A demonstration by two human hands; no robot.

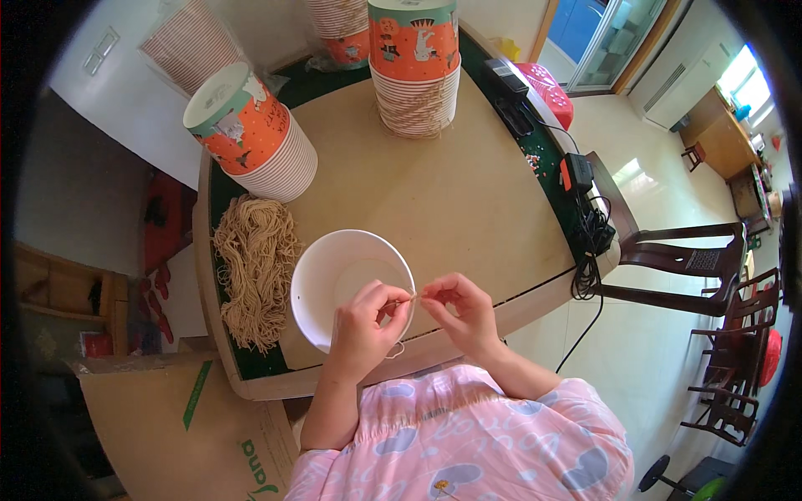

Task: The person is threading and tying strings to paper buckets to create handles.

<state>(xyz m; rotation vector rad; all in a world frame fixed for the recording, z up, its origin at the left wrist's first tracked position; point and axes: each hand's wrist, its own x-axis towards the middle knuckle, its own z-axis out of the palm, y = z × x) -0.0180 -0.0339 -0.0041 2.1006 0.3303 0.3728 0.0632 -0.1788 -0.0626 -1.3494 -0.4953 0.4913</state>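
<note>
At the right rim of the white bucket [322, 271], the left hand [368, 330] pinches a thin string [398, 351], and the right hand [458, 311] seems to pinch it also. The step in hand looks to be fine finger work on this string; the next move, I judge, calls for steady pinching and light tension. I count one single bucket, one beige hank [257, 267] left of it, and four nested stacks [271, 159] beyond it.

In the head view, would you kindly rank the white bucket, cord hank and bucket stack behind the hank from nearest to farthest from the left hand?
1. White bucket: partly covered by the left hand.
2. Cord hank: left of the bucket.
3. Bucket stack: beyond the hank.
</note>
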